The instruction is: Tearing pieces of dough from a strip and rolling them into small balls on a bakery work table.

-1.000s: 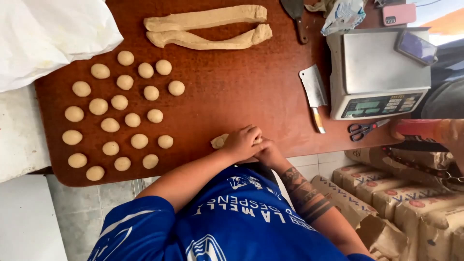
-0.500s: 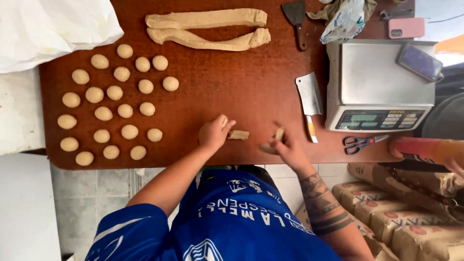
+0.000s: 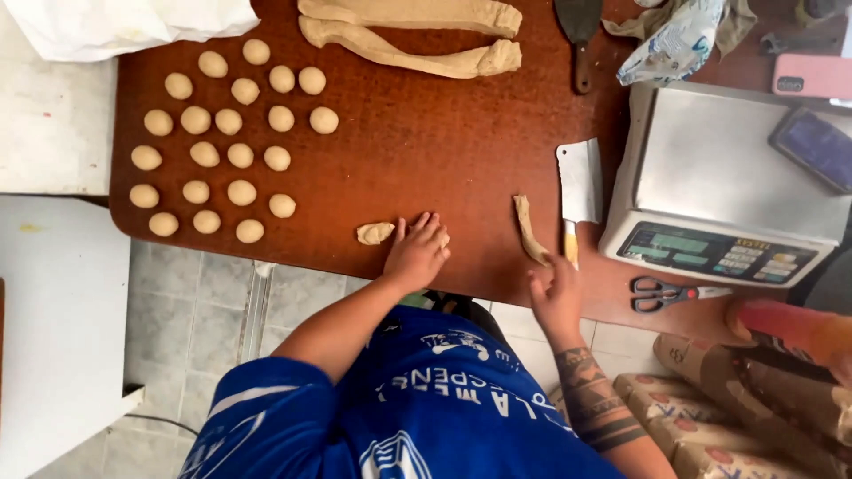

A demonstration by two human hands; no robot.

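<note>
1. A second ago both hands were sitting together on one bit of dough at the near edge of the table. Now they are sitting apart, and the dough is lying in two bits: a small lump (image 3: 374, 232) and a thin dough strip (image 3: 527, 229).
2. The left hand (image 3: 417, 253) is lying flat and spread on the wood, just right of the small lump. It is not gripping anything. I cannot tell if more dough is hiding under the palm.
3. The right hand (image 3: 556, 294) is curling its fingers at the near end of the dough strip. It is touching the strip, but I cannot tell if it is pinching it.
4. So the splitting looks done, and each hand is working by its own bit.
5. A cleaver (image 3: 579, 182) is lying just right of the strip.
6. Many round dough balls (image 3: 228, 155) are sitting in rows on the left. Two long dough ropes (image 3: 408, 35) are lying at the far side.
7. The brown wooden table (image 3: 426, 142) is also carrying a scale (image 3: 728, 177) on the right, with scissors (image 3: 666, 293) near it.
8. A white cloth (image 3: 115, 22) is lying far left. A tiled floor (image 3: 204, 293) is showing below, and brown paper sacks (image 3: 737, 408) are leaning near right.
</note>
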